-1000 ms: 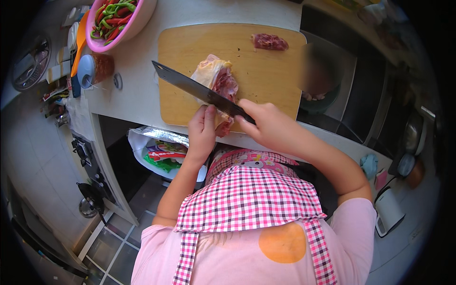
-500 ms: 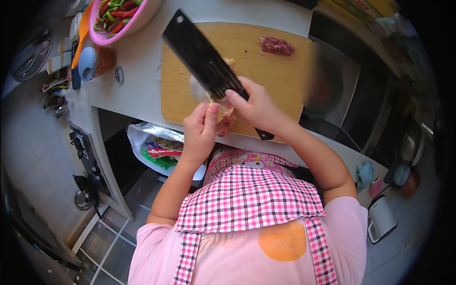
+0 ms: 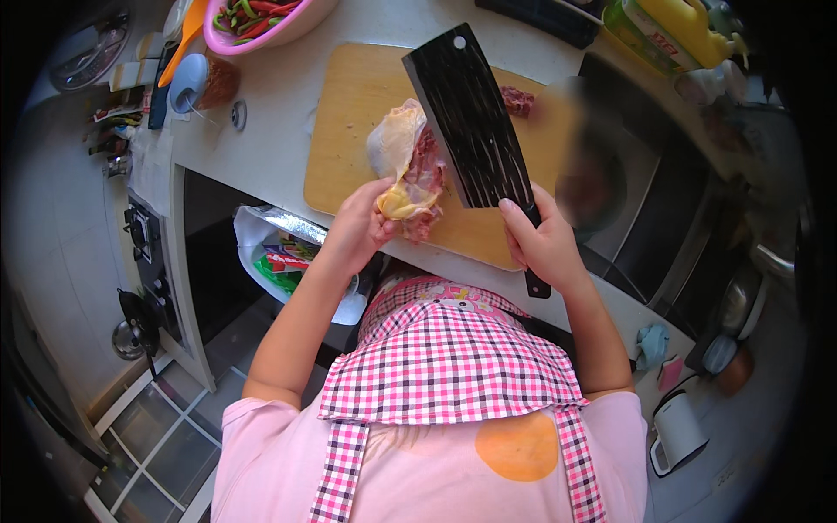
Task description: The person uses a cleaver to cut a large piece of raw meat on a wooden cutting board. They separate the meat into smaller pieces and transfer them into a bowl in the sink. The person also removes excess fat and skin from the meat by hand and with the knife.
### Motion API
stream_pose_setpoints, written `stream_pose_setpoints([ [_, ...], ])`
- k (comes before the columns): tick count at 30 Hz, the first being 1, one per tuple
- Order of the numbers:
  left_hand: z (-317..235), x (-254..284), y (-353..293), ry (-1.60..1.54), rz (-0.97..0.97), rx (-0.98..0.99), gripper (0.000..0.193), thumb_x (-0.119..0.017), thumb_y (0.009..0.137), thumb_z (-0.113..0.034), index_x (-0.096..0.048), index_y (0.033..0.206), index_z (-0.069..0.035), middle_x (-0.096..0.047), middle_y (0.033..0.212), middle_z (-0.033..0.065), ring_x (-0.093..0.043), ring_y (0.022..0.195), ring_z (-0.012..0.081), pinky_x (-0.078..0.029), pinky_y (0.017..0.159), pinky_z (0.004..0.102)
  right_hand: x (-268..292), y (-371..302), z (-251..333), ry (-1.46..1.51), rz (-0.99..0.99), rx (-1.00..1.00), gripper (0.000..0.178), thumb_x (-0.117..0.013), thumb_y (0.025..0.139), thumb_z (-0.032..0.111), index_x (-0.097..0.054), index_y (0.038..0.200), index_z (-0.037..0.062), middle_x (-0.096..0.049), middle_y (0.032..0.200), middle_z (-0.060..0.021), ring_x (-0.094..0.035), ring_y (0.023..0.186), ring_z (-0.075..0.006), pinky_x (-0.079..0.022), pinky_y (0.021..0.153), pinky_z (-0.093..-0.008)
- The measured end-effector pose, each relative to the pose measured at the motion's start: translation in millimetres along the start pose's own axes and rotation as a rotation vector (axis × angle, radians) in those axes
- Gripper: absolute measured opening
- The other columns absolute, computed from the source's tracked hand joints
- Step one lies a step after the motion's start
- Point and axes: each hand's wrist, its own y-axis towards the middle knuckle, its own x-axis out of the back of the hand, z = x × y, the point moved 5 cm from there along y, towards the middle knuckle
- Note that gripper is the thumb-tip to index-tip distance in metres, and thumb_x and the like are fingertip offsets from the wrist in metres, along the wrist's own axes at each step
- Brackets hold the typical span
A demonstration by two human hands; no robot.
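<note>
My left hand (image 3: 359, 228) grips the lower end of a raw chicken piece (image 3: 399, 144), its fingers closed on yellowish skin and fat. Pale skin covers one side of the piece, and red flesh shows on the other. It lies at the front part of a wooden cutting board (image 3: 342, 122). My right hand (image 3: 549, 240) is wrapped round the handle of a black cleaver (image 3: 471, 118), thumb along the handle. The broad blade is raised over the board, just right of the chicken. Behind the blade, a smaller piece of red meat (image 3: 519, 101) is partly hidden.
A pink bowl (image 3: 283, 33) of red and green chillies stands far left, near a lidded jar (image 3: 218, 83) and an orange spatula (image 3: 185, 39). A yellow jug (image 3: 667, 35) is at the far right. Below the counter's left side sits an open foil-lined bag (image 3: 261, 244).
The cleaver has swung to the right, away from the chicken, so more of the piece shows. My right hand has moved right with it. The left hand keeps hold of the chicken.
</note>
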Motion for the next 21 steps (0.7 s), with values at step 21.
stream_pose_setpoints([
  [21, -95, -58, 23, 1.613, 0.51, -0.427, 0.032, -0.06, 0.09, -0.026, -0.058, 0.074, 0.002, -0.049, 0.059, -0.0001, -0.045, 0.052, 0.0083, -0.036, 0.045, 0.0248, 37, -70, -12, 0.154, -0.199, 0.145, 0.012, -0.052, 0.096, 0.017, -0.05, 0.096, 0.0051, -0.045, 0.056, 0.0018, -0.039, 0.039, -0.0044, -0.033, 0.036, -0.0212],
])
